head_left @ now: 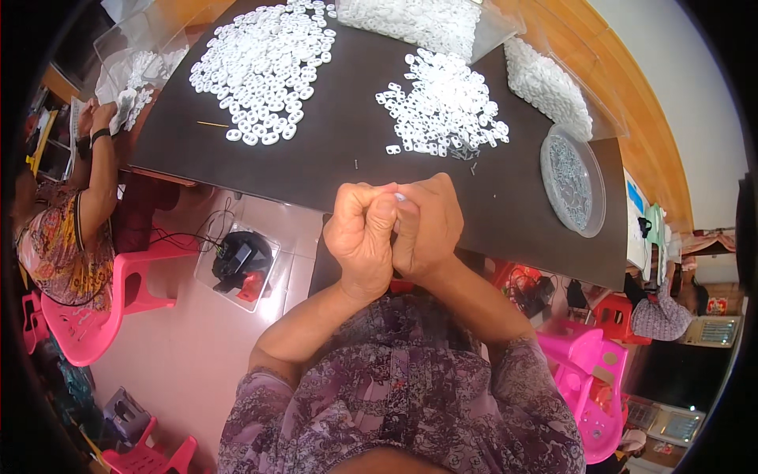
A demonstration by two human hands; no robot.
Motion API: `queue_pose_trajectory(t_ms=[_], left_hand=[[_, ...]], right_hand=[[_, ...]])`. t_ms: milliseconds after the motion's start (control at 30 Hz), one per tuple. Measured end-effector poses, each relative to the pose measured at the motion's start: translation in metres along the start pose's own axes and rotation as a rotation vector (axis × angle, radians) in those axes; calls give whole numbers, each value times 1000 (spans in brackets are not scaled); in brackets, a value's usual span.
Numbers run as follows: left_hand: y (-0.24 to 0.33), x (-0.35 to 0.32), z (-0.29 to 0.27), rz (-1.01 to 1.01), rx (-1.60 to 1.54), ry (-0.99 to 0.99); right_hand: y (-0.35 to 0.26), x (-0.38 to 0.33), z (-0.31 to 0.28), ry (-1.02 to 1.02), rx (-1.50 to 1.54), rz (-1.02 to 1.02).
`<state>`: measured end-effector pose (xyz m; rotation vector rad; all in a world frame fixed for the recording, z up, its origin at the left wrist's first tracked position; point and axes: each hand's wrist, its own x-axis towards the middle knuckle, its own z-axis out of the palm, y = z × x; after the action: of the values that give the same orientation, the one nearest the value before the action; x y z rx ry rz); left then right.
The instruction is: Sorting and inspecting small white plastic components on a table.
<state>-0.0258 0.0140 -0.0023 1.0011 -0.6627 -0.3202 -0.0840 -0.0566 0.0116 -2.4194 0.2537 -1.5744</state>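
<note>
In front of my chest, above the near table edge, my left hand (357,237) and my right hand (430,225) press against each other with fingers curled in. Both are closed, thumbs side by side. At the thumb tips shows a small white plastic piece (400,197), almost wholly covered by the fingers. Beyond them lies a pile of small white two-holed plastic plates (442,103), with a few metal screws (466,153) at its near edge. Farther left spreads a heap of white oval two-holed plastic pieces (264,71).
On the dark table (347,103), a round clear tub (572,182) of screws stands right. Clear bins (410,24) of white parts line the back. A yellow stick (212,123) lies left. Another person (87,205) works at far left. Pink chairs (118,300) stand around.
</note>
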Motion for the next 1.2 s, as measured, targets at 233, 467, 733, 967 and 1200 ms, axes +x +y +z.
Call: queue_pose_trajectory(t_ms=[233, 467, 733, 967, 1200], left_hand=[[14, 18, -8, -114, 68, -119], [-3, 59, -47, 311, 802, -160], [-13, 67, -31, 489, 1122, -379], [-14, 64, -30, 537, 1241, -482], [-17, 65, -21, 550, 1194, -460]], right_hand=[[16, 9, -28, -142, -15, 191], [110, 75, -112, 24, -305, 444], [229, 132, -186, 25, -675, 418], [291, 126, -190, -132, -853, 371], [253, 128, -183, -95, -825, 299]])
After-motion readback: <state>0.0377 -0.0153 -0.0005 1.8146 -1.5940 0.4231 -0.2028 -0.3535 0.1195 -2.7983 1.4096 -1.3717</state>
